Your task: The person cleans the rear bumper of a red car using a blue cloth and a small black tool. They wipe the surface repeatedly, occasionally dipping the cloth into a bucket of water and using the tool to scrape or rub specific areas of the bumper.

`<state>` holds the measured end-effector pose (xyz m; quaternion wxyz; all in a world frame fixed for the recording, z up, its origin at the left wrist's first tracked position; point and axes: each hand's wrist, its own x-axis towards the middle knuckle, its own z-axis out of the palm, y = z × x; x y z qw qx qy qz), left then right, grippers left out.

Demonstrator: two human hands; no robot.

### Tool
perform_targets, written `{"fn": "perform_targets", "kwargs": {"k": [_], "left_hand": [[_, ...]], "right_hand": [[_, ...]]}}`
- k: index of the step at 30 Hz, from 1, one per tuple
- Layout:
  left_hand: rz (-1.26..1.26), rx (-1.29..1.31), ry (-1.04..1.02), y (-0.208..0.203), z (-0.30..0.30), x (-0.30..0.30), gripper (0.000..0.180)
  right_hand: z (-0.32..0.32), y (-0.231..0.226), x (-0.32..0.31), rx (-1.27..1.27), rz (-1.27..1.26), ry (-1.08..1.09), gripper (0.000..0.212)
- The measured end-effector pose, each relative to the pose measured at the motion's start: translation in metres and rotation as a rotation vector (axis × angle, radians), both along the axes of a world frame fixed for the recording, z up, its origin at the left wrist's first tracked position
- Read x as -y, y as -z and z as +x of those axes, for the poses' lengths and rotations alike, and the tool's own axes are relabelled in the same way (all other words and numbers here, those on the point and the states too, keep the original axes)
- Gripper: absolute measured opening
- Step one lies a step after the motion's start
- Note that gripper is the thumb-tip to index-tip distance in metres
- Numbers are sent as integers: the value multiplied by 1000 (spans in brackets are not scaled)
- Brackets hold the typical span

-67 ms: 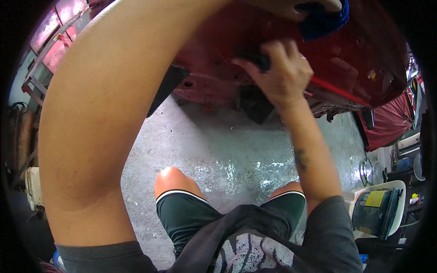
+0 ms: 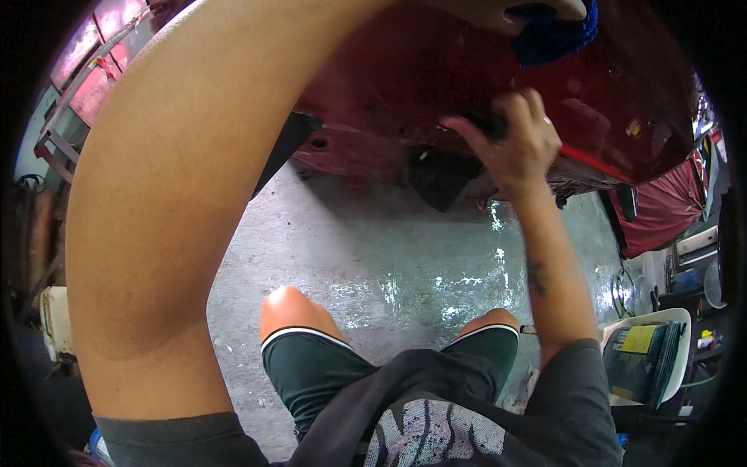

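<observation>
A glossy dark red car body panel (image 2: 607, 109) fills the upper middle and right. My left arm arches up the left side, and my left hand (image 2: 498, 14), partly cut off by the top edge, is closed on a blue cloth (image 2: 554, 40) against the panel. Lower down, my right hand (image 2: 523, 148) is closed around a small dark block (image 2: 492, 126), its thumb stretched along the near side. The block is at the panel, blurred and mostly hidden by the fingers, so its exact kind does not show.
Below the panel hangs a black flap (image 2: 442, 177) over a wet grey concrete floor (image 2: 350, 249). At the right stands a white container (image 2: 678, 327) with dark packets (image 2: 638, 362). A dark red cover (image 2: 665, 206) hangs behind. A metal frame (image 2: 58, 148) is at the left.
My right hand has slid to the right along the panel with the dark block. My left hand and the blue cloth stay almost where they were.
</observation>
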<state>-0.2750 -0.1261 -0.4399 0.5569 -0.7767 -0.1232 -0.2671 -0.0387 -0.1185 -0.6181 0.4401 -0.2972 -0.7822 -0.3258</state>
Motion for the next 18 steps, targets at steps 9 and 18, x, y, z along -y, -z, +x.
{"fn": "perform_targets", "kwargs": {"k": [9,18], "left_hand": [[69,30,97,-5,6,-5,31],[63,31,114,-3,5,0,32]], "right_hand": [[-43,-8,-8,83,192,-199,41],[-24,-2,1,183,101,-156,37]]}}
